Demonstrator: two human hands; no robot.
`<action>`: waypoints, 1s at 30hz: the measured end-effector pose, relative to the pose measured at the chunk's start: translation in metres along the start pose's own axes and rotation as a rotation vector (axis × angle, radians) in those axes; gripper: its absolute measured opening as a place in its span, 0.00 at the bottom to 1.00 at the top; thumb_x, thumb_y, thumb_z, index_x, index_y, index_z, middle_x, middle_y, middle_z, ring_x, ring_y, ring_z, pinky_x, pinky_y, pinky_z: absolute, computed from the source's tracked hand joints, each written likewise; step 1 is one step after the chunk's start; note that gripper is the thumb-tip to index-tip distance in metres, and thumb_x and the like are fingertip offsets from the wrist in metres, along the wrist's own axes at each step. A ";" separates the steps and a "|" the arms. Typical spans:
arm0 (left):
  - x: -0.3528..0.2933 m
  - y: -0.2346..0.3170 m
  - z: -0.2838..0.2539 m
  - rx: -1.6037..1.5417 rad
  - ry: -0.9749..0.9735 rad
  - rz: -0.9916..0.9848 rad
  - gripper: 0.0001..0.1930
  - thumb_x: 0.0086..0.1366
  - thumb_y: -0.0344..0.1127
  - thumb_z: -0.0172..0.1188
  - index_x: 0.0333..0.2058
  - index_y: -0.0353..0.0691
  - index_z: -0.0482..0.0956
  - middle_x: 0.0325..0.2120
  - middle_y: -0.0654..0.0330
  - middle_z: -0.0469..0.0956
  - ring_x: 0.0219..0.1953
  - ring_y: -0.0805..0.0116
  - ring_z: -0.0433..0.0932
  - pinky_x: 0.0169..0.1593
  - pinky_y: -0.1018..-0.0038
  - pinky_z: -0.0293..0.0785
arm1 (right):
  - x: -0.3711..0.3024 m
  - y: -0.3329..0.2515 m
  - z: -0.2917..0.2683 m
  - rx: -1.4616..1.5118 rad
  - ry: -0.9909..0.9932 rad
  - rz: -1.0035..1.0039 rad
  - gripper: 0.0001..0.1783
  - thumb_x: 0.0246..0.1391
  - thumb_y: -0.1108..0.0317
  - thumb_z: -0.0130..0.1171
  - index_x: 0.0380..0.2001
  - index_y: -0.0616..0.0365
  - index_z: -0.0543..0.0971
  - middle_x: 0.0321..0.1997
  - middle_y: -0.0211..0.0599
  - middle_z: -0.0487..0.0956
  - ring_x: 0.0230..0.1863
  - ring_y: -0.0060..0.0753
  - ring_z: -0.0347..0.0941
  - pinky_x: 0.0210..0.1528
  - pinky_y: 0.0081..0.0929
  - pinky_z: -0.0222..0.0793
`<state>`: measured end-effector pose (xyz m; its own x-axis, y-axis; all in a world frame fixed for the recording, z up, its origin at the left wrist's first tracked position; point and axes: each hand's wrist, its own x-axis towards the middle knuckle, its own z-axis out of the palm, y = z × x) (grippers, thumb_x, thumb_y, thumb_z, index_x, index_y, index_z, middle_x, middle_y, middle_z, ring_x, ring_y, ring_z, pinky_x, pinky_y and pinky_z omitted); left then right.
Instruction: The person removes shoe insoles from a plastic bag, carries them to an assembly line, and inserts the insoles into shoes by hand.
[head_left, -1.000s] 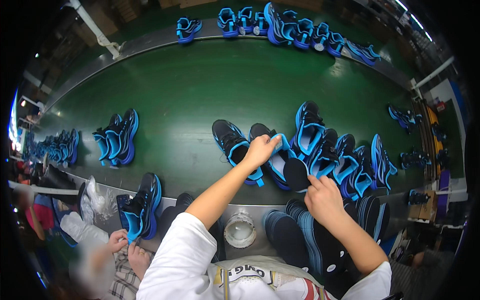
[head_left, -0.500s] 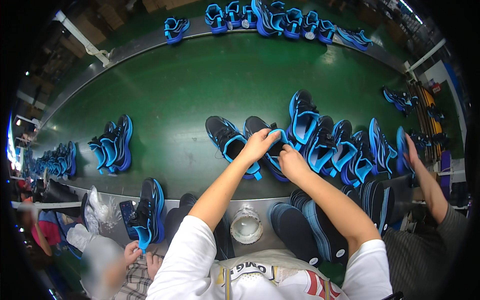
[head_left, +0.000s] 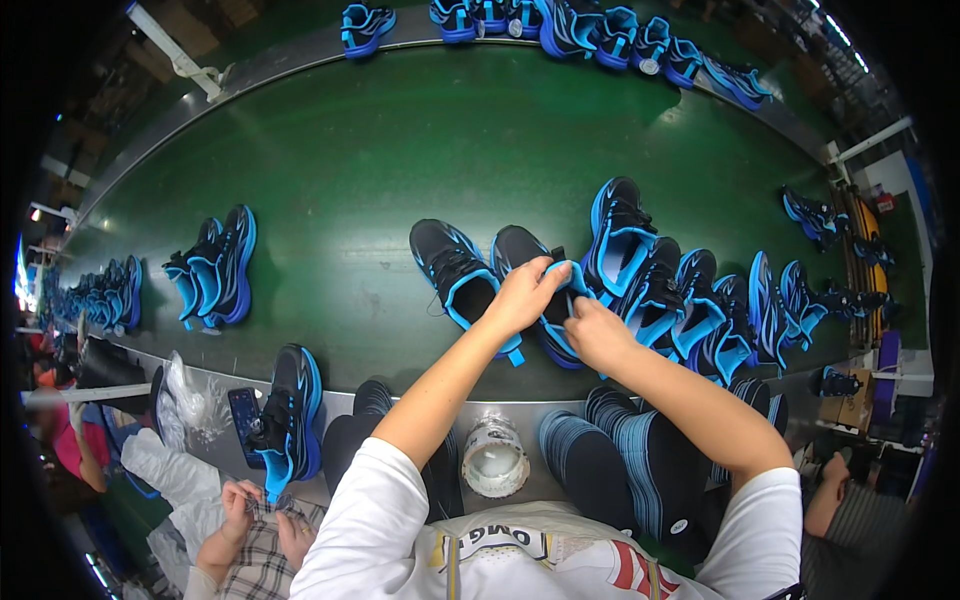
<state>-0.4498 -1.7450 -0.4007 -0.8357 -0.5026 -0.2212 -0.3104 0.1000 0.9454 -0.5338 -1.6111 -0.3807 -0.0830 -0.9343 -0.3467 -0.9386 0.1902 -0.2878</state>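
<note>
Black corners, bowed edges, green belt (head_left: 330,150) sheen

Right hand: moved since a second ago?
Yes. Judged against the white jar, the right hand has moved left and farther from the person, and is now at the opening of a shoe.
</note>
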 end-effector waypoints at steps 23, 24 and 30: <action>0.006 0.000 -0.004 -0.136 -0.077 -0.113 0.17 0.58 0.42 0.52 0.37 0.32 0.67 0.24 0.56 0.71 0.28 0.73 0.69 0.33 0.77 0.65 | 0.052 0.005 0.015 -0.487 -0.530 -0.137 0.18 0.49 0.65 0.42 0.42 0.58 0.73 0.49 0.37 0.68 0.51 0.34 0.62 0.53 0.29 0.54; 0.002 0.001 -0.003 0.058 0.108 0.030 0.17 0.57 0.41 0.53 0.38 0.33 0.67 0.26 0.54 0.71 0.29 0.68 0.70 0.33 0.75 0.66 | 0.045 0.007 0.006 -0.448 -0.463 -0.248 0.18 0.48 0.65 0.43 0.42 0.58 0.73 0.47 0.36 0.69 0.49 0.33 0.63 0.51 0.28 0.55; 0.005 0.000 0.001 0.859 0.291 0.684 0.11 0.45 0.31 0.56 0.30 0.41 0.67 0.20 0.59 0.62 0.23 0.62 0.66 0.27 0.69 0.61 | 0.040 0.008 0.009 -0.361 -0.174 -0.291 0.12 0.44 0.70 0.45 0.33 0.57 0.74 0.43 0.37 0.71 0.46 0.35 0.66 0.42 0.28 0.64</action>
<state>-0.4541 -1.7466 -0.4022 -0.8468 -0.2854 0.4488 -0.1309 0.9297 0.3442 -0.5419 -1.6444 -0.4052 0.2280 -0.8631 -0.4506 -0.9732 -0.2166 -0.0776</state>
